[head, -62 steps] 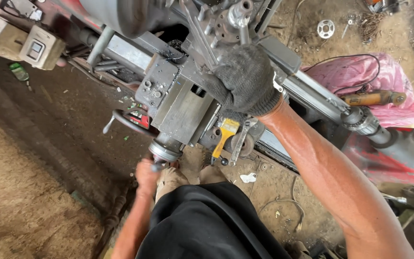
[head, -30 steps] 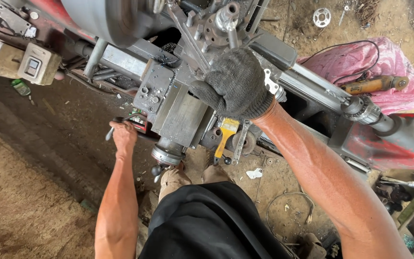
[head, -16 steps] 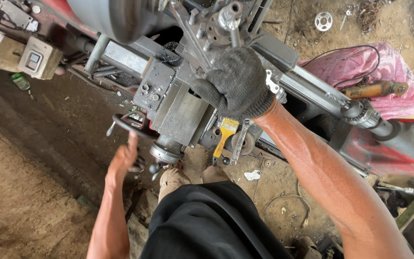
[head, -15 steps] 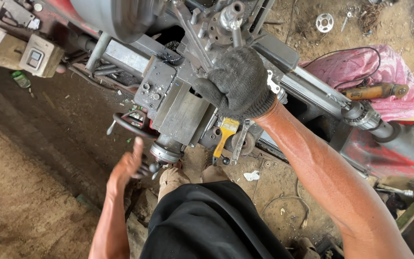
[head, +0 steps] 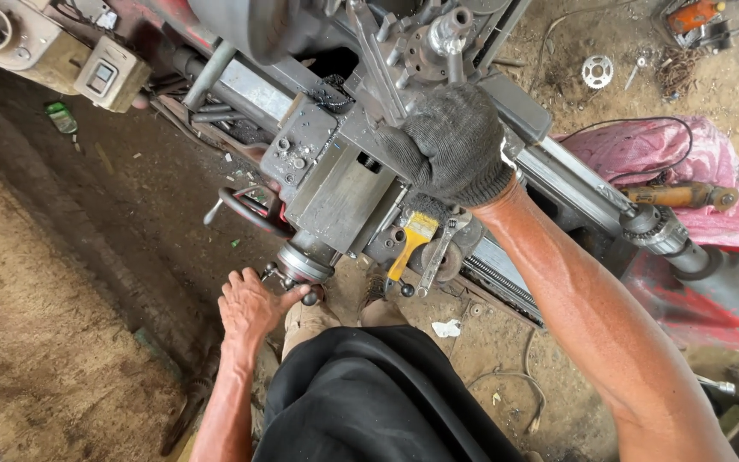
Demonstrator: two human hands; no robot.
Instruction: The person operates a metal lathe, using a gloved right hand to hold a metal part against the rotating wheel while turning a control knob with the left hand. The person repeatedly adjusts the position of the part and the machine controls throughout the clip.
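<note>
I look down on a metal lathe carriage (head: pixel 348 184). My right hand (head: pixel 451 145), in a grey knit glove, rests closed over a part on top of the carriage, just below the tool post (head: pixel 438 38). My bare left hand (head: pixel 254 304) grips the small crank handle (head: pixel 292 275) on the round dial at the carriage front. A black handwheel (head: pixel 245 210) sits just above and left of that hand. A yellow-handled brush (head: pixel 410 239) lies on the apron.
A beige switch box (head: pixel 109 77) is at upper left. A pink cloth (head: pixel 673 167) with a black cable lies at right, beside a long shaft (head: pixel 682 195). A sprocket (head: pixel 596 71) lies on the dirt floor. My dark clothing (head: pixel 378 398) fills the lower middle.
My left hand dropped from the black handwheel down to the small crank on the dial and closed on it. My gloved right hand stayed on the carriage top.
</note>
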